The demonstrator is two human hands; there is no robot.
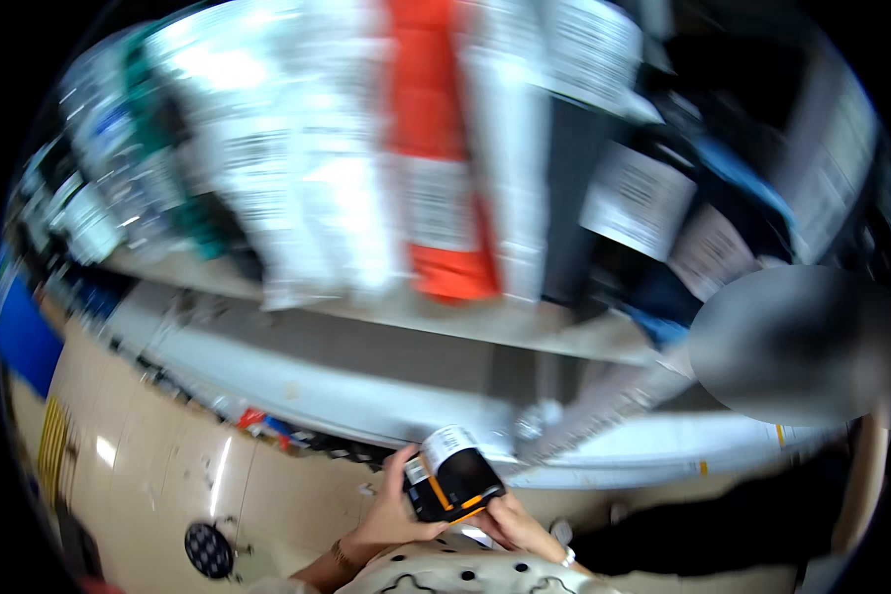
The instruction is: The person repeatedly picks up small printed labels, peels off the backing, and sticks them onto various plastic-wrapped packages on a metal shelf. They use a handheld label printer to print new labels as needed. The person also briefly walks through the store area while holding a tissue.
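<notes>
A small black box with orange edging and a white label (462, 485) is held in front of my body, low in the view. Along its left side, my left hand (390, 513) is closed round it, the wrist wearing a dark bracelet. My right hand (513, 524) grips its lower right corner, and a white band circles that wrist. The fingers beneath the box are hidden. Beyond the box runs the white front of a shelf (366, 391).
Above stand blurred white packages (317, 178), an orange package (436, 129) and dark bags with labels (604, 178). Another person (733, 525) is close on the right. On the tiled floor are a round dark stool (210, 550) and a blue panel (28, 337) farther left.
</notes>
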